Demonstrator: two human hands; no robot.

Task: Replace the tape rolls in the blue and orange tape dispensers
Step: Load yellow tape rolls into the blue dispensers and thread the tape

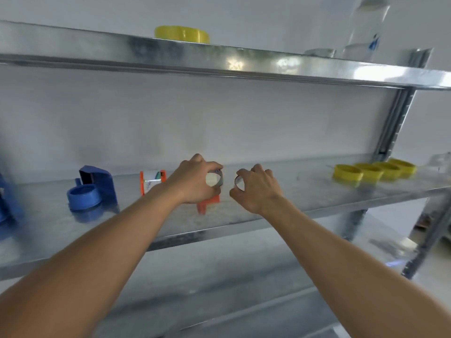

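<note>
Two hands: both over the middle shelf (305,191)
Left hand (195,181): fingers curled round a grey ring (216,179); directly above the orange dispenser (207,203)
Right hand (256,189): pinches a second ring (239,182); just right of the orange dispenser
Blue dispenser (94,189): well left of it
Yellow rolls (373,172): far right of it

On the galvanised metal shelf (280,211), the left hand (195,181) grips a grey cardboard tape core (214,179) above the orange plastic tape dispenser (207,204), while the right hand (256,189) pinches a second grey ring (239,182) just beside it. A blue plastic tape dispenser (94,189) stands to the left, and four yellow tape rolls (373,171) lie in a row to the right.
</note>
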